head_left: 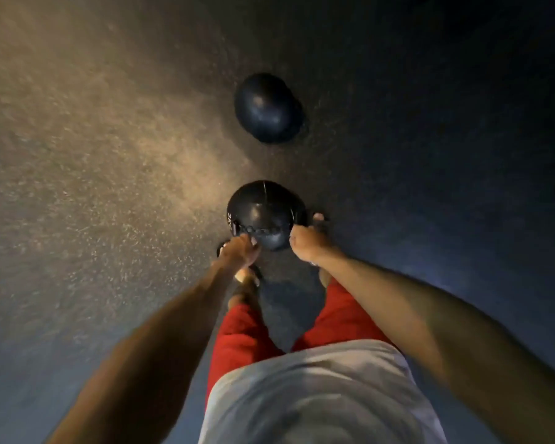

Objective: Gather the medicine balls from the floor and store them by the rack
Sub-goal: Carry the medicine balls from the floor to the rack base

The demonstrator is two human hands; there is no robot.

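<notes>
- On the speckled rubber floor [116, 174], just ahead of the person's feet, the nearer medicine ball [261, 213] is lying with its stitched seam facing the camera. It is not yet lifted, as far as the view shows.
- The left hand [237, 251] is grasping the ball's lower left flank, fingers curling against the leather, probably to get under its weight.
- The right hand [305, 242] is touching the opposite flank. Blur is hiding whether its fingers are clasping or lying flat, so its state cannot be told.
- Both arms are reaching straight down, one to each side. A ball of this kind is likely too heavy and too round for one hand.
- The farther medicine ball [267, 108] is resting well apart, ahead, waiting its turn.
- No rack is showing in this view, so storing is judged to be several steps off.
</notes>
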